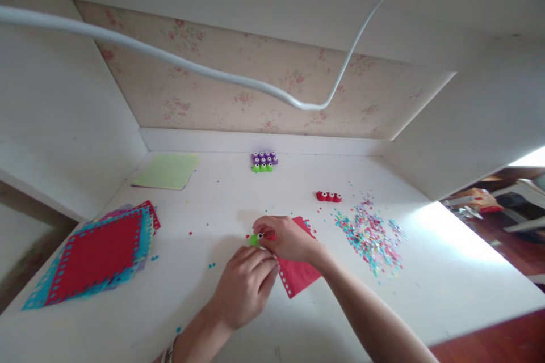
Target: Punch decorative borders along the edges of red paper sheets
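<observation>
A red sheet of paper [300, 278] lies in front of me, with a row of punched holes along its left edge and cut notches at its top. My right hand [285, 238] reaches across it, fingers closed round a small craft hole punch [254, 239] with a green body and a white-ringed button. A bit of red shows between those fingers. Beside it, my left hand [249, 281] is curled at the sheet's left edge, its fingertips against the paper and partly hidden.
Purple and green punches [264, 161] stand in rows at the back, and red punches [328, 197] nearer. Confetti [372, 238] spreads at the right. Punched red and blue sheets [97, 252] are stacked at the left, below pale green paper [166, 171]. A white cable [213, 72] hangs across the view.
</observation>
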`<state>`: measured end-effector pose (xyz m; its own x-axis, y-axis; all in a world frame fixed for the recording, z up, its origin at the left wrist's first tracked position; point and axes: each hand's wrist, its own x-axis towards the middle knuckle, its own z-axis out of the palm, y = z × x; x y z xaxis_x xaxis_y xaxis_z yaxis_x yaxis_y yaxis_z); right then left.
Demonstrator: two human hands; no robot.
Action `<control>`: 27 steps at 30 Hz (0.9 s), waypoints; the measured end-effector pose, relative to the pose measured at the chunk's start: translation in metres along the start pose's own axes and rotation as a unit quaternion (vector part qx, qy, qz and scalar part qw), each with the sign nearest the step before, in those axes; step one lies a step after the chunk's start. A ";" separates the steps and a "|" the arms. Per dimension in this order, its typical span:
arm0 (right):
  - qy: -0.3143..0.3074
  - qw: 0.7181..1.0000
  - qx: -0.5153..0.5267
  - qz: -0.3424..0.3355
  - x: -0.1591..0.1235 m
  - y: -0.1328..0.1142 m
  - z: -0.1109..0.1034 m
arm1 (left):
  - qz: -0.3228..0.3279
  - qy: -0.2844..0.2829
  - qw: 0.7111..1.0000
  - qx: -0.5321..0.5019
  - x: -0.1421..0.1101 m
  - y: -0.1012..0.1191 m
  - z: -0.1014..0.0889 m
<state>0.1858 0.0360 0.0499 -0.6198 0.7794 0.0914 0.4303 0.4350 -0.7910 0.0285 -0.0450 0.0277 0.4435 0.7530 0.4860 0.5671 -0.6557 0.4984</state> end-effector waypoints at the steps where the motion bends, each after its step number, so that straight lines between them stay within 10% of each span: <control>1: -0.001 1.000 -0.014 -0.009 -0.001 0.000 0.001 | -0.008 0.018 1.000 0.004 0.001 -0.002 -0.003; 8: 0.021 0.998 -0.058 -0.028 -0.013 -0.002 -0.005 | -0.049 0.088 0.995 0.018 0.005 -0.016 -0.014; 12: 0.155 0.986 -0.056 0.029 -0.028 0.010 -0.012 | -0.091 0.104 0.990 0.024 0.004 -0.021 -0.010; 18: 0.468 0.869 0.074 0.139 -0.048 0.043 -0.034 | -0.124 0.090 0.988 0.031 0.004 -0.023 -0.006; 22: 0.549 0.779 0.269 0.142 -0.046 0.059 -0.051 | -0.131 0.074 0.988 0.035 0.005 -0.026 -0.004; 27: 0.423 0.857 0.219 0.195 -0.042 0.061 -0.040 | -0.146 0.075 0.986 0.040 0.004 -0.030 -0.002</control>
<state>0.2649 0.0481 0.0218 0.2926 0.9558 0.0279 0.0936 0.0004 -0.9956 0.0115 -0.0225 0.0158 0.1493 0.8881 0.4347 0.7108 -0.4020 0.5772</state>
